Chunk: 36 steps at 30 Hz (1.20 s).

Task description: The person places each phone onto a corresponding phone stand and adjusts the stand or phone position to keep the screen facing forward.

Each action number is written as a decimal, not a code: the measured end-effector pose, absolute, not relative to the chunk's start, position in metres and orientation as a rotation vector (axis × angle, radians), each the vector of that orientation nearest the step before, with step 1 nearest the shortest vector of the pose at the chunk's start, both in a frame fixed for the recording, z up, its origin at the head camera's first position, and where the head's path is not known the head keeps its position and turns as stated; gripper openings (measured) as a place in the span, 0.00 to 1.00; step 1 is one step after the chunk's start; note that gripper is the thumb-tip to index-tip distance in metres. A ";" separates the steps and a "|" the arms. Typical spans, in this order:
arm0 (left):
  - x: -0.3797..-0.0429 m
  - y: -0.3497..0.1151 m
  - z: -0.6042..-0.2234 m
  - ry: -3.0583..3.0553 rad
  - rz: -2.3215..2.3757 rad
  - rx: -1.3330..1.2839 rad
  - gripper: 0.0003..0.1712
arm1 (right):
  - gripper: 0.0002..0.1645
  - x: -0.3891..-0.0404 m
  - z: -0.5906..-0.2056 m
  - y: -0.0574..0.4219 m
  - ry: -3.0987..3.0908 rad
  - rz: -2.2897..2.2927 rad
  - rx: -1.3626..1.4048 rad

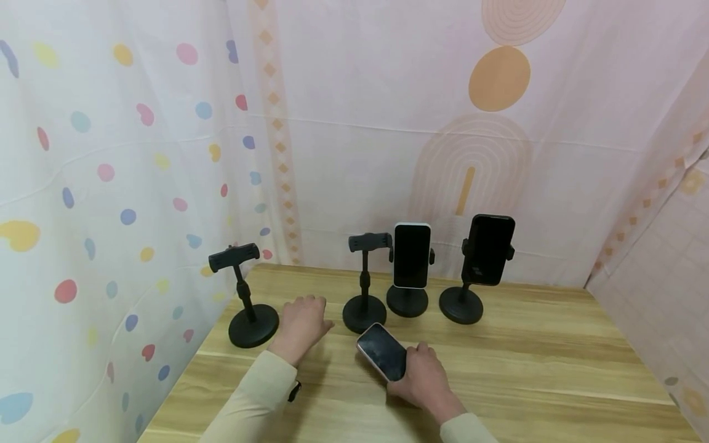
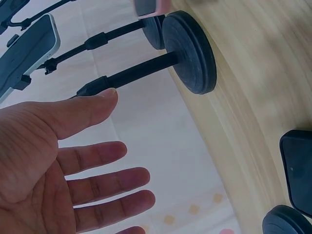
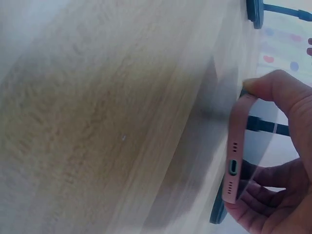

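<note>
My right hand (image 1: 425, 376) grips a pink-edged phone (image 1: 383, 352) by its lower end, tilted above the table with its dark screen up. In the right wrist view, thumb and fingers hold the opposite edges of the pink phone (image 3: 235, 151), and its charging port faces the camera. My left hand (image 1: 301, 326) is held between the left phone stand (image 1: 252, 325) and the middle phone stand (image 1: 364, 312), both without a phone. Its fingers are extended in the left wrist view, where the thumb overlaps a stand's pole (image 2: 141, 69); contact cannot be told.
A white-edged phone (image 1: 412, 255) sits upright in a stand right of the middle one. Further right, a black phone (image 1: 488, 249) leans in another stand. Patterned curtains (image 1: 354, 123) hang behind the wooden table (image 1: 532, 363). A dark, rounded-corner object (image 2: 298, 170) is cut off in the left wrist view.
</note>
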<state>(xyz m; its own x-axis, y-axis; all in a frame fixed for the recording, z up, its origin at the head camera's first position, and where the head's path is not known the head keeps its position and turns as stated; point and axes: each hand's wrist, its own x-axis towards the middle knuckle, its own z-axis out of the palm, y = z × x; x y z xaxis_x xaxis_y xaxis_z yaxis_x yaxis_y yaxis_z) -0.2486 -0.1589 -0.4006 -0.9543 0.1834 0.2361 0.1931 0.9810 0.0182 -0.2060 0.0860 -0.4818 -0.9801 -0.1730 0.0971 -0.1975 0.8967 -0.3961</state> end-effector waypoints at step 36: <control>-0.258 -0.156 -0.383 -2.812 -0.102 -0.321 0.21 | 0.49 -0.196 -0.458 0.078 -2.620 0.823 0.102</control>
<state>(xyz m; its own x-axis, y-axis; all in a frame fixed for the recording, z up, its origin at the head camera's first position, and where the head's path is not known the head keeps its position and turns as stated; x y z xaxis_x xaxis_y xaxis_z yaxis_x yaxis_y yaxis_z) -0.2583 -0.1559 -0.3833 -0.9274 0.2089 0.3103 0.2308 0.9724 0.0350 -0.1958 0.0783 -0.4577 -0.9210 0.0466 0.3867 -0.1829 0.8248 -0.5351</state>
